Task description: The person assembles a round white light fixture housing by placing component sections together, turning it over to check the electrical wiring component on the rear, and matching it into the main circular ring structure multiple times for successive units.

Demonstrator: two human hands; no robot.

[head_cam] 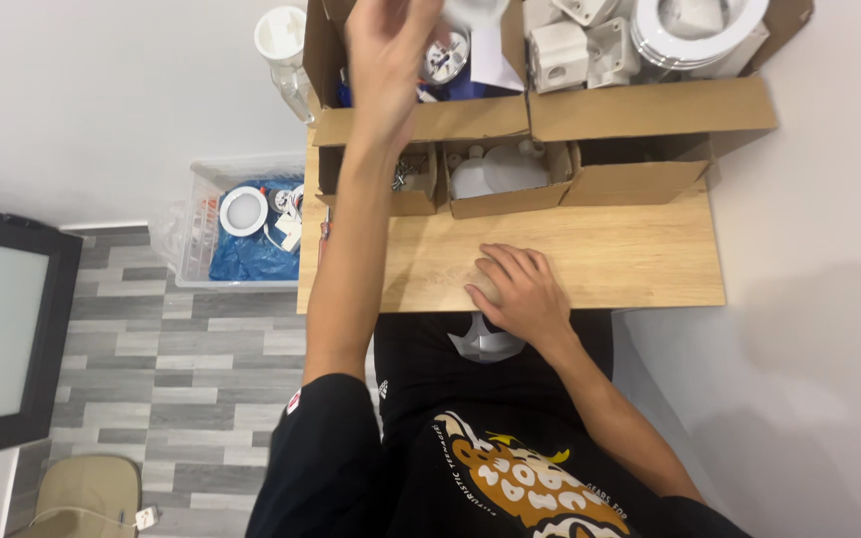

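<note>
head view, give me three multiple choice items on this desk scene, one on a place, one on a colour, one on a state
1. Where does the right hand rest?
A. flat on the wooden desk
B. inside the clear bin
C. on the floor

2. What colour is the sheet in the clear plastic bin on the floor?
A. red
B. blue
C. yellow

3. How is the left hand placed?
A. lying on the lap
B. gripping the desk edge
C. stretched out over the big cardboard box

Answers:
1. A, the palm lies face down on the bare wood near the desk's front edge.
2. B, blue sheeting fills the bin around a white round fitting.
3. C, the arm reaches forward and the blurred hand is above the open box.
</note>
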